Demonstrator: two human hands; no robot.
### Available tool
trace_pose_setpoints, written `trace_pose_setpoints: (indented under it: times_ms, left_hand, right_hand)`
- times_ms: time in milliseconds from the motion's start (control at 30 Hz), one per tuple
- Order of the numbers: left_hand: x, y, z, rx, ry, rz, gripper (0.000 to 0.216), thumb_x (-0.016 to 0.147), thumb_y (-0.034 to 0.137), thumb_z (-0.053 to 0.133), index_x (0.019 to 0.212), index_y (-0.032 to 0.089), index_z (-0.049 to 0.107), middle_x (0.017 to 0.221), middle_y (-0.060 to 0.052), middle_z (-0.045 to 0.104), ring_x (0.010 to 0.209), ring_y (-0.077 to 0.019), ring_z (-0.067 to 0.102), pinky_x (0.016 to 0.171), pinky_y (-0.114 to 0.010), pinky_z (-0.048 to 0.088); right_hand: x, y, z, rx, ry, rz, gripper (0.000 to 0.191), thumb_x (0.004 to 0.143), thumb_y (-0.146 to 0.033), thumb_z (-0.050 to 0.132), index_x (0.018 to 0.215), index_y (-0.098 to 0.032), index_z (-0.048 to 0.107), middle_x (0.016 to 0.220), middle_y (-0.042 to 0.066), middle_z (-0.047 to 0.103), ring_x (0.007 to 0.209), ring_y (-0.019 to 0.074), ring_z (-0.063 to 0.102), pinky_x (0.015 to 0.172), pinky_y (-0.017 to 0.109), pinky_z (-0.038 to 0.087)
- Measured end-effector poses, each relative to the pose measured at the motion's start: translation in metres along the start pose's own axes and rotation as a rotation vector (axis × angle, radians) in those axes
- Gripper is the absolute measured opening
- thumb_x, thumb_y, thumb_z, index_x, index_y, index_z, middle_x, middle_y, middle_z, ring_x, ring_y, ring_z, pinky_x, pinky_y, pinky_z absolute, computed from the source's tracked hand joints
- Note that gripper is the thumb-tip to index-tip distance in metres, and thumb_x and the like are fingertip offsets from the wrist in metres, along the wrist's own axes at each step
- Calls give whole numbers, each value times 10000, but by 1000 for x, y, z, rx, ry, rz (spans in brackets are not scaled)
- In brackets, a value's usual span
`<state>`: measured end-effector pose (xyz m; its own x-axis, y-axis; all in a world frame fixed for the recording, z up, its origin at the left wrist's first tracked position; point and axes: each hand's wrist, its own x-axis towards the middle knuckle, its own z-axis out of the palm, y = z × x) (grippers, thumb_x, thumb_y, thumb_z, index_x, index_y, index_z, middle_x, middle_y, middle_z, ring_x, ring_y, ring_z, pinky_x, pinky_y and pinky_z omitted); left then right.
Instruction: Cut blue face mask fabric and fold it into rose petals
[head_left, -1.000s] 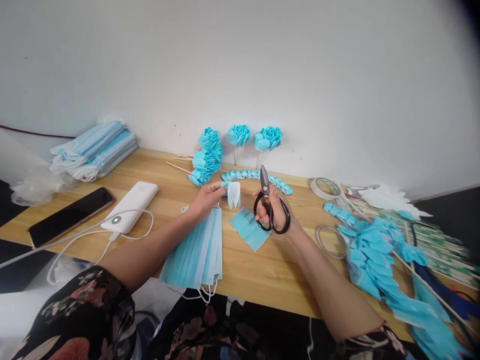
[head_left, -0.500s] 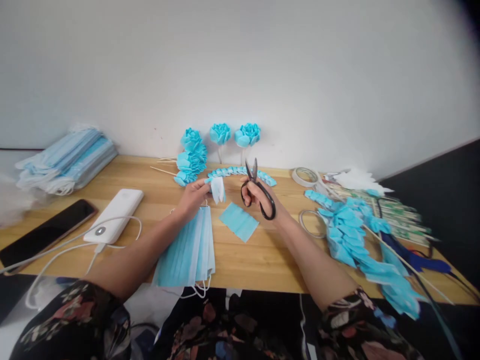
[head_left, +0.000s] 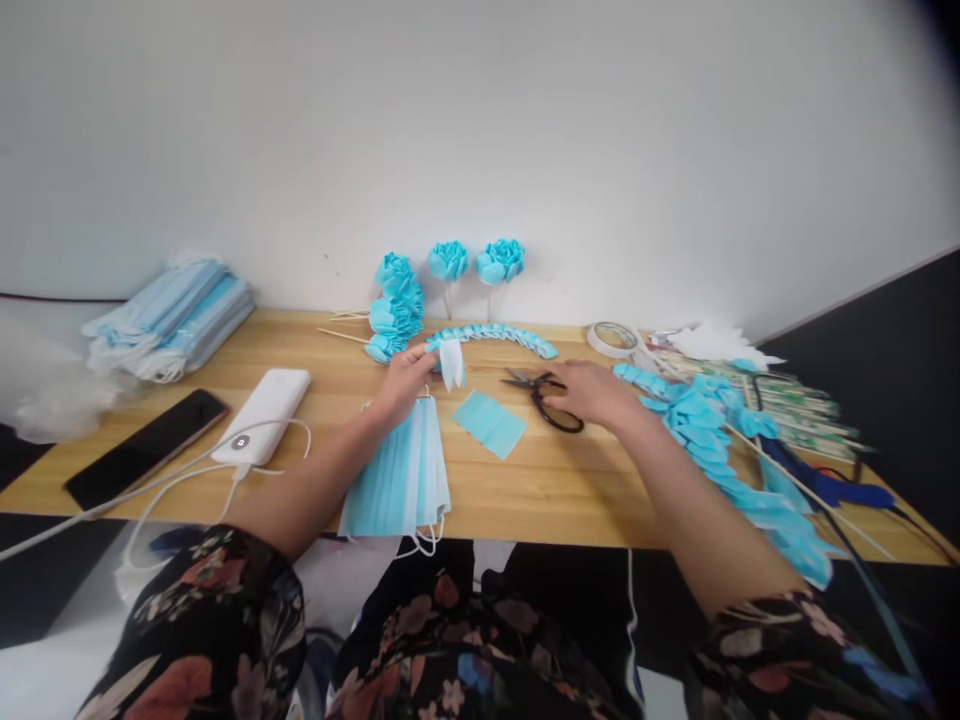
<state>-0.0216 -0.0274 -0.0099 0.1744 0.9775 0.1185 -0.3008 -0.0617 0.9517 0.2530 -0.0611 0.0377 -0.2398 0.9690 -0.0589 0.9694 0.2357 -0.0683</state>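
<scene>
My left hand (head_left: 405, 380) is closed in a pinch on a small folded piece of mask cloth (head_left: 451, 362), white with a blue edge, held just above the table. Under it a stack of blue face masks (head_left: 397, 480) hangs over the wooden table's front edge (head_left: 555, 525). Black scissors (head_left: 544, 395) lie flat on the table to the right of a cut blue rectangle (head_left: 489, 423). My right hand (head_left: 600, 395) lies low over the scissors' handles with fingers stretched out, touching them or nearly so.
A curved chain of folded blue petals (head_left: 491, 335), a petal cluster (head_left: 396, 310) and two blue flowers on sticks (head_left: 501, 260) stand by the wall. Tape roll (head_left: 611, 338), blue petal strips (head_left: 712, 440) and sticks lie right. Power bank (head_left: 261, 402), phone (head_left: 146, 448) and mask pile (head_left: 172, 315) lie left.
My right hand has lowered the scissors from upright onto the table and loosened its grip. The left hand keeps pinching the folded piece. The camera view shifted slightly.
</scene>
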Motion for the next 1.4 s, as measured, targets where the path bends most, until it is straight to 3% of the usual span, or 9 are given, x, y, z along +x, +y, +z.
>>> trace_pose_setpoints:
  times_ms: [100,233,433,633,867,1067,1233,1333,1400]
  left_hand:
    - [-1,1,0,35,-6,25,372,697,482,751,814,133,698,742,-42,691,681,-160,639,653,-288,534]
    - [-5,4,2,130,3,62,368,703,487,746,814,138,714,779,-39,692,706,-167,641,669,-300,557]
    - [-8,9,6,169,-35,99,355,715,490,726,774,140,700,738,-20,668,667,-158,631,650,-303,568]
    - [-3,4,0,191,5,65,371,718,508,709,746,142,659,681,-10,634,547,-123,588,520,-250,509]
    - [0,0,-5,241,98,-8,359,733,502,676,686,155,594,482,45,496,386,-77,433,399,-212,336]
    - [-4,6,0,338,60,2,364,757,497,633,636,161,560,439,46,462,395,-86,429,423,-216,309]
    - [-9,5,6,404,-5,25,317,772,453,599,669,153,602,487,49,463,442,-81,401,450,-216,317]
    - [-10,3,8,460,-45,59,291,787,421,576,720,147,650,555,33,511,500,-91,420,487,-219,343]
    - [-11,1,8,515,-67,104,287,804,402,561,758,147,684,613,12,562,555,-109,461,521,-225,366]
  right_hand:
    - [-6,-10,-9,193,120,-33,459,866,-347,593,1288,-165,603,1275,155,649,1174,341,600,963,444,462]
    - [2,-48,0,681,136,-123,549,872,-334,580,1396,-198,488,1350,123,605,1198,273,598,1017,438,451]
    - [39,-85,24,1076,122,-228,523,828,-272,571,1339,-175,519,1139,90,695,980,222,674,888,382,516]
    - [56,-86,36,1201,34,-278,394,699,-145,566,1078,-141,674,982,46,724,900,216,667,859,347,503]
    - [50,-73,57,1412,9,-239,367,778,-281,648,1138,-212,675,1054,36,731,1009,219,663,950,383,485]
    - [45,-79,52,1501,-8,-239,395,908,-523,512,1114,-229,677,1066,49,706,989,215,642,911,379,509]
    - [44,-86,55,1479,78,-232,524,804,-416,687,1269,-229,535,989,42,676,859,190,632,767,323,523]
    - [43,-88,56,1408,119,-193,697,794,-309,687,1421,-263,388,859,0,638,718,160,599,653,284,499]
    - [42,-88,56,1322,149,-183,715,796,-271,661,1449,-266,370,777,-19,597,658,152,560,604,272,472]
